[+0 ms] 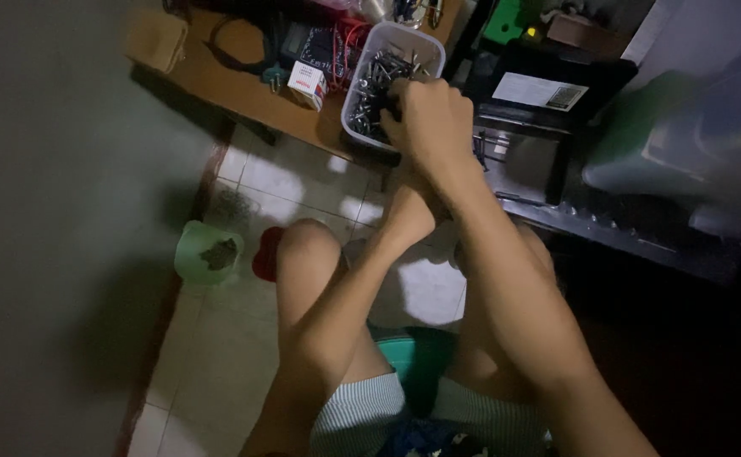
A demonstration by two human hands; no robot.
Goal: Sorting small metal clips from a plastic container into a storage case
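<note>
From the head view, the right hand (428, 118) reaches into a clear plastic tub (428, 52) full of dark metal screws (376, 80); its fingers curl down among them, but whether they pinch any I cannot tell. The tub stands at the edge of a low wooden table (218, 80), just beside a small red and white box (308, 85). The left hand (409, 211) sits lower, under the right wrist, its fingers hidden. A black case (548, 93) lies right of the tub. On the tiled floor (218, 355), a pale green cup (205, 252) stands near the knee
</note>
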